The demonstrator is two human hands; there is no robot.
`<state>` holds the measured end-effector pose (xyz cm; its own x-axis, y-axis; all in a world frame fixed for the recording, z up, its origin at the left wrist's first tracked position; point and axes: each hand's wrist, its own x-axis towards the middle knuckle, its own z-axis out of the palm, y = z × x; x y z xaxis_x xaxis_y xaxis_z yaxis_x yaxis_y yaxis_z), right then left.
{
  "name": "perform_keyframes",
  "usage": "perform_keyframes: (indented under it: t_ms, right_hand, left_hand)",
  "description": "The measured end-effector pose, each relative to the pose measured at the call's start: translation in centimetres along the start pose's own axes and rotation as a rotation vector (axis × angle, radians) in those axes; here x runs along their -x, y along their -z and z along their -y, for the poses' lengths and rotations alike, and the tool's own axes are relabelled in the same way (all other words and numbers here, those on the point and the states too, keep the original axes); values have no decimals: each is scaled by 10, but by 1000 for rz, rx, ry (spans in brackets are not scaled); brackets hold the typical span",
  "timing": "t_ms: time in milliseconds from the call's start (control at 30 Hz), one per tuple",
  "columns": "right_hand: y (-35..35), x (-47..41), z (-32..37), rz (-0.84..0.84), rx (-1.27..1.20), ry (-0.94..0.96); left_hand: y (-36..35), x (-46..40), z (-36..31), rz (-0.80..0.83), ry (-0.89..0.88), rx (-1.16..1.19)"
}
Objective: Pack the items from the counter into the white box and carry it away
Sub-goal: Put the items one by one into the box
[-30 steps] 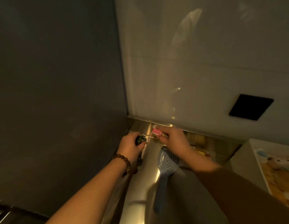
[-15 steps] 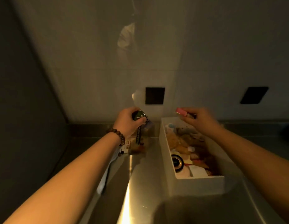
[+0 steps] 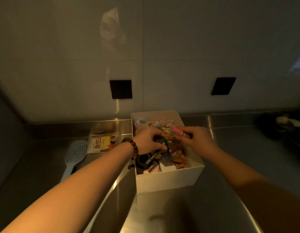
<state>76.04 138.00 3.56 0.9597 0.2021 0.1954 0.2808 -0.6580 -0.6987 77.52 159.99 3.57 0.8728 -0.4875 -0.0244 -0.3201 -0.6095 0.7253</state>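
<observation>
The white box [image 3: 169,180] stands on the steel counter, filled with several small toys and packets. Over its open top, my left hand [image 3: 149,140] holds a dark green keychain [image 3: 161,142] with a strap and tag hanging into the box. My right hand [image 3: 198,138] is beside it over the box's right half, pinching a small pink item [image 3: 177,131] between thumb and fingers. A beaded bracelet is on my left wrist.
A pale blue hairbrush [image 3: 75,155] lies on the counter left of the box. A snack packet [image 3: 100,142] sits between brush and box, near the back wall. Two black sockets [image 3: 121,89] are on the wall. Dark dishes [image 3: 287,125] stand far right.
Both hands have carried their items from the left corner of the counter rightward and down, until they are over the box. The view has swung right with them.
</observation>
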Motion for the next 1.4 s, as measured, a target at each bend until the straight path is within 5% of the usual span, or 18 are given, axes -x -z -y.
perform_keyframes:
  t_ms: [500,733,833,1000,1400]
  right_hand:
    - [16,3,-39,-63,-38,-13]
    - [-15,-7,-21,220,-55,-12]
    - [-42,-12,-15,459,10,-49]
    - [-73,-21,-17,685,241,-13]
    - [-84,-30,-22,781,242,-64]
  left_hand:
    - [-62,-43,10,159,15,-85]
    - [-2,-23,48,-246,57,-395]
    - [5,-9,70,-229,179,-533]
    - [-5,2,83,-232,221,-299]
    - [-13,2,90,-297,203,-211]
